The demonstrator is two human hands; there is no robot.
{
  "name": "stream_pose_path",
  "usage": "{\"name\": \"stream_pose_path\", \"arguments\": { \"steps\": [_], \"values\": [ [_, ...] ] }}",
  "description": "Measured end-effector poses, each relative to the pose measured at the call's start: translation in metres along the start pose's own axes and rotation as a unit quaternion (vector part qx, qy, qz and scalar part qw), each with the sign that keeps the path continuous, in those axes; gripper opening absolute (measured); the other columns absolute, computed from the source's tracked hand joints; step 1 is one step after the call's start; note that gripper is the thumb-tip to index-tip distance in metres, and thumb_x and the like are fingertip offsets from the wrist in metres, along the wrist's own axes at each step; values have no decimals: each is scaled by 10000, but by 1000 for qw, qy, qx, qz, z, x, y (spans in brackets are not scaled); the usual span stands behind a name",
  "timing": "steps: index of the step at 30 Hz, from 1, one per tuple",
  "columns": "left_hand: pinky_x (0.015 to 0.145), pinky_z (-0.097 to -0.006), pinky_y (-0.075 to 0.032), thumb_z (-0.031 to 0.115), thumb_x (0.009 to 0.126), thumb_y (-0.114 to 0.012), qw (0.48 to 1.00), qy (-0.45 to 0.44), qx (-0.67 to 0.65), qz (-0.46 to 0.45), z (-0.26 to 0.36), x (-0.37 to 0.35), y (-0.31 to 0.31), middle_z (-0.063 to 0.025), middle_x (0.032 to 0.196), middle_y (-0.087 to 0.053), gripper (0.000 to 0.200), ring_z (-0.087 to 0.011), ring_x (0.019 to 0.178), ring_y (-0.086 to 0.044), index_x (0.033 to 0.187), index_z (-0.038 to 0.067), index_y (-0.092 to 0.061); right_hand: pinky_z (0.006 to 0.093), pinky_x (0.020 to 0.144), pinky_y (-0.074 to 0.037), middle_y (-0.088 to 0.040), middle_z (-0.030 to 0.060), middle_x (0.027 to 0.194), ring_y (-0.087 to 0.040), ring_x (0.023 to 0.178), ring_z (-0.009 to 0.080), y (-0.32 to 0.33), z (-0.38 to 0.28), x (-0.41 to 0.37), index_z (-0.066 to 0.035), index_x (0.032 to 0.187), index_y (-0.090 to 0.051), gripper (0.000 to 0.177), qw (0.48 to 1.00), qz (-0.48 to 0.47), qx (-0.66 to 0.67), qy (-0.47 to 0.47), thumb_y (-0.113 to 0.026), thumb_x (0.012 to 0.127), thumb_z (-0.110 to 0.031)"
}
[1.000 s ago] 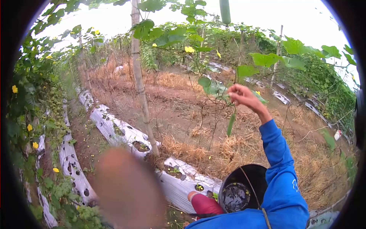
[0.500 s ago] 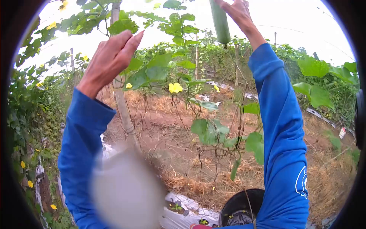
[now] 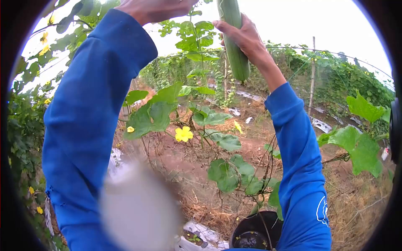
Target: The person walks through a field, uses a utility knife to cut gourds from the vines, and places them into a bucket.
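A long green luffa gourd (image 3: pixel 237 62) hangs at the top centre, its upper end cut off by the frame. My right hand (image 3: pixel 246 38) is wrapped round its middle, with the thumb across the front. At the top edge my left hand (image 3: pixel 161 9) reaches toward the gourd's upper part. Its fingers look pressed together, partly out of frame, and whatever they hold is hidden. Below the hands, luffa leaves (image 3: pixel 161 113) and a yellow flower (image 3: pixel 184 134) hang on the vine.
A black bucket (image 3: pixel 274 219) stands low at the right centre. A blurred pale shape (image 3: pixel 140 205) blocks the lower left. A wooden post (image 3: pixel 312 77) and a wire (image 3: pixel 335 54) cross the right side. White plastic sheeting (image 3: pixel 205 232) lies on the ground.
My left hand has moved up and right toward the gourd's top. My right hand and the gourd now appear lower in view, and the view has shifted upward.
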State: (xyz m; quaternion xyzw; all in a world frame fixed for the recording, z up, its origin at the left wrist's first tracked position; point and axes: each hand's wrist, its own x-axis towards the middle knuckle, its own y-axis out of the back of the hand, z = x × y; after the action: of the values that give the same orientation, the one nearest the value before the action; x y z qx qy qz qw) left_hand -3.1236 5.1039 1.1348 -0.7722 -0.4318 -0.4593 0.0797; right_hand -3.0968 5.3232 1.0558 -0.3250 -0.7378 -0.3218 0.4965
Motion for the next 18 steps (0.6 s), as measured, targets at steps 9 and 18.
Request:
{"name": "stream_pose_path", "arguments": {
  "steps": [9,18],
  "values": [
    [680,-522,-502,378,984,-431,998,16,58,-28,21,28,0,-225,752,-664,439,-395,706,-662,938,24,-688,306,584,-579,-639,105,853,-660,657,159,-1,5,-5,42,1156,-530,672,999,3,-34,23,-759,791,-474],
    [707,-501,-508,374,980,-426,975,27,156,-154,-1,31,-1,-219,802,-674,415,-389,753,-669,956,49,-683,318,597,-562,-625,104,848,-651,681,170,17,-6,-37,48,1172,-528,692,996,-60,53,-40,-746,772,-472]
  ]
}}
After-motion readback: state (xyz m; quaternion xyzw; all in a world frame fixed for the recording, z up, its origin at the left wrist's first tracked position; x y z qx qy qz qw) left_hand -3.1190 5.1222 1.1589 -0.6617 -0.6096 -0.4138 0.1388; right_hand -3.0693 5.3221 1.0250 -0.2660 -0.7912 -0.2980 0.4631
